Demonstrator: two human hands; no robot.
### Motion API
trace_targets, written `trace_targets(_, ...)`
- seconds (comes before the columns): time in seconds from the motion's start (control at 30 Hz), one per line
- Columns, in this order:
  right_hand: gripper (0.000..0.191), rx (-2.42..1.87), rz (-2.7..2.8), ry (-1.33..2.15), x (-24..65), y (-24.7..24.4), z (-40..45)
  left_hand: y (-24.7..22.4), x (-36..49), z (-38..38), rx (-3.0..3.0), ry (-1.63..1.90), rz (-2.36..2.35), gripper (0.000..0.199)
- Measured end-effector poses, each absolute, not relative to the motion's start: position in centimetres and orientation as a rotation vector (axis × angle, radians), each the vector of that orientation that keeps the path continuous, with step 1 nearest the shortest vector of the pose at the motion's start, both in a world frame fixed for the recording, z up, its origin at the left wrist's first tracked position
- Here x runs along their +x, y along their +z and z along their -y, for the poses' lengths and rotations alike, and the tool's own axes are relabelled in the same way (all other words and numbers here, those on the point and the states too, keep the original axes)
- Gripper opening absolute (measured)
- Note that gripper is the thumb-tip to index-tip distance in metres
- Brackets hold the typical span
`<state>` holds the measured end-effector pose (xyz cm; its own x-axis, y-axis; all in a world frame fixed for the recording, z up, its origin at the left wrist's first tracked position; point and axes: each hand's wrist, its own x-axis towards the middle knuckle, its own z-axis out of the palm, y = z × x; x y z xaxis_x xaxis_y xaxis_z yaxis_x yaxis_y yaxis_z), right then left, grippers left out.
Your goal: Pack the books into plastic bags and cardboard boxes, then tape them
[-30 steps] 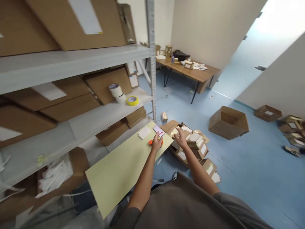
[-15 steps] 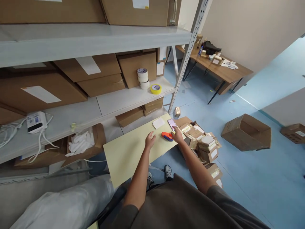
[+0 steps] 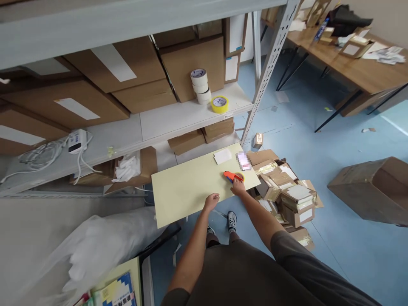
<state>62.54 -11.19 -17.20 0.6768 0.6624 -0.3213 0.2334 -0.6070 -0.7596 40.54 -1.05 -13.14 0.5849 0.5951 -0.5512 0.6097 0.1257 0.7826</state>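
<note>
My right hand (image 3: 237,187) is closed on the near end of an orange and blue tape dispenser (image 3: 232,176), which carries a yellow-rimmed roll. The dispenser is at the right part of a pale yellow board (image 3: 181,187). Near the board's front edge is my left hand (image 3: 212,201), its fingers curled together; whether anything is between them is too small to tell. Beyond the hands, white paper (image 3: 222,156) and a phone (image 3: 244,161) with a blurred screen lie on the board.
A metal shelf (image 3: 178,127) with cartons, white tape rolls (image 3: 203,90) and yellow tape (image 3: 219,104) stands ahead. Small boxes (image 3: 298,199) are piled right of the board. An open carton (image 3: 366,187) sits farther right, below a wooden desk (image 3: 360,63).
My right hand has taken hold of the tape dispenser, which is now turned. My left hand has drawn back to the board's front edge and its fingers have closed. The view has tilted down.
</note>
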Motion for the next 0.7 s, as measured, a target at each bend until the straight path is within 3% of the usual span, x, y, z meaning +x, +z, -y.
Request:
trace_targets(0.2,0.029,-2.067,0.559,0.850,63.4,-15.8,10.9,-12.3,39.6,1.7,1.461,-0.134,-1.104,0.030)
trace_targets(0.37,0.031,-2.030,0.648,0.771,64.2,-11.8,10.6,-8.7,40.1,-1.4,1.546,0.151,-1.102,0.031)
trace_targets(0.57,0.025,-1.695,1.137,0.574,63.8,-3.1,7.9,0.6,41.1,-8.0,1.574,0.581,-0.960,0.054)
trace_targets(0.7,0.024,-1.631,1.412,0.370,62.5,3.5,6.0,8.2,40.5,-11.7,1.677,0.610,-0.669,0.050)
